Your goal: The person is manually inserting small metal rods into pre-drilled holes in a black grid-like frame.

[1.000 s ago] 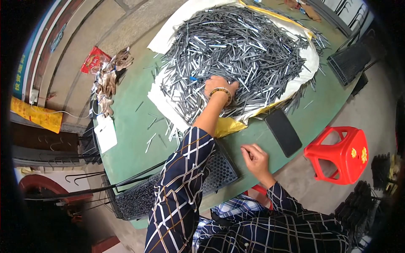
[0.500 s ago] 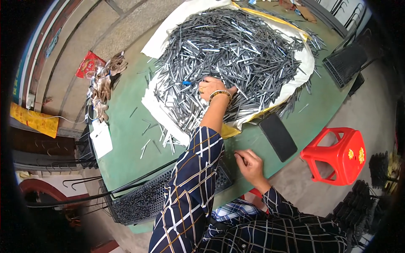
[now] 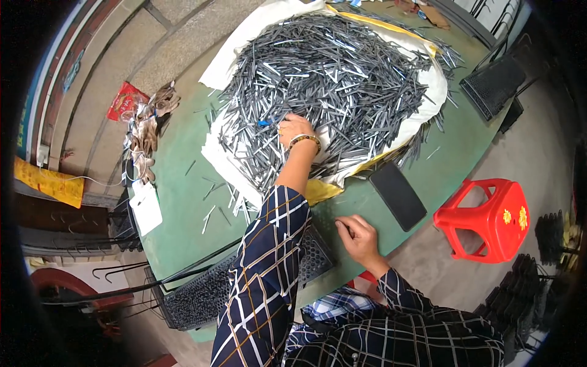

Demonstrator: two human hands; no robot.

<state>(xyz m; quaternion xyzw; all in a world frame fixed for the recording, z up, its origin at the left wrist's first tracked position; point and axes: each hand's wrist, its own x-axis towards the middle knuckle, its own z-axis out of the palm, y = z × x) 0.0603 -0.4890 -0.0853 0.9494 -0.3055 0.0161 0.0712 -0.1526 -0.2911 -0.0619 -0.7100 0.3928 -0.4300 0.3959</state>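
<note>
A large heap of thin dark grey and silvery strips (image 3: 342,73) lies on an opened white sack (image 3: 434,92) with yellow edging. My left hand (image 3: 295,129), wearing a beaded bracelet, reaches into the near part of the heap. Its fingertips are hidden, so I cannot see whether it grips any strips. A small blue object (image 3: 263,123) lies just left of its fingers. My right hand (image 3: 359,237) rests near the front edge of the green table (image 3: 177,214), fingers loosely curled in, with nothing showing in them.
A dark phone-like slab (image 3: 397,196) lies right of my right hand. Beneath my left forearm is a black perforated tray (image 3: 202,303). A red stool (image 3: 483,220) stands at right, near another black mesh tray (image 3: 495,85). Gloves (image 3: 144,134) and a white card (image 3: 145,208) line the left edge.
My left hand has shifted slightly left within the heap, and its thumb, earlier stretched out to the right, is no longer visible. My right hand stays in about the same place.
</note>
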